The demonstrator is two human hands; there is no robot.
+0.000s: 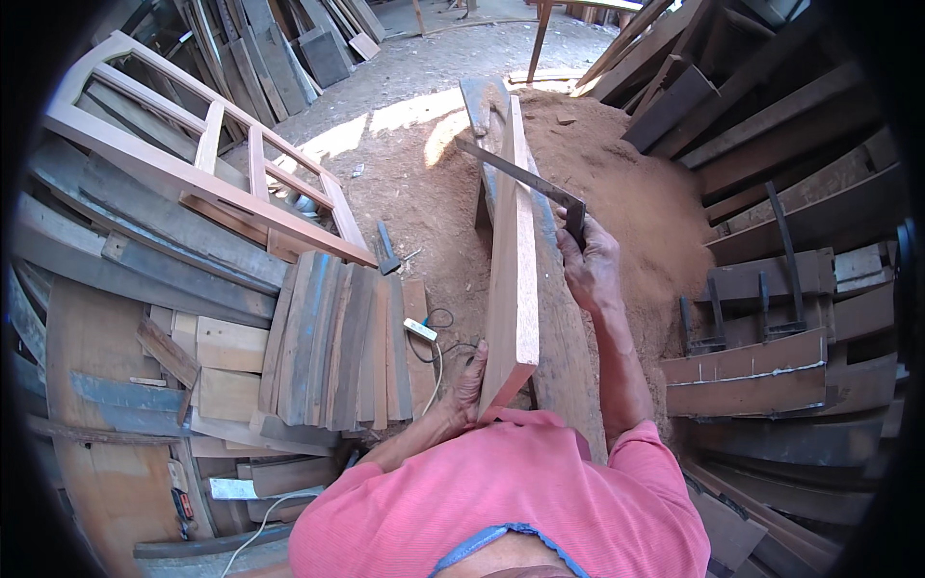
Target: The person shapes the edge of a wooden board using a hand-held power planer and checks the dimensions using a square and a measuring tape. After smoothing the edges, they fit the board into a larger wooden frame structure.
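Observation:
A long reddish wooden board point(523, 289) stands on edge along a narrow, worn bench point(568, 371), its pale narrow edge facing up. My left hand point(469, 383) grips the board's left side by its near end; some of its fingers are hidden. Closed round the dark stock of a try square point(525, 175), my right hand point(592, 262) is to the right of the board. The square's metal blade crosses over the board's upper edge toward the far left. Whether the stock touches the board's face, I cannot tell.
Sawdust point(636, 212) is heaped right of the bench. Upper left leans a wooden frame point(260, 183), near a hammer point(387, 249) on the floor. A white power strip point(420, 329) with cables lies left of the board. Stacked planks point(337, 347) and clamps point(785, 255) flank both sides.

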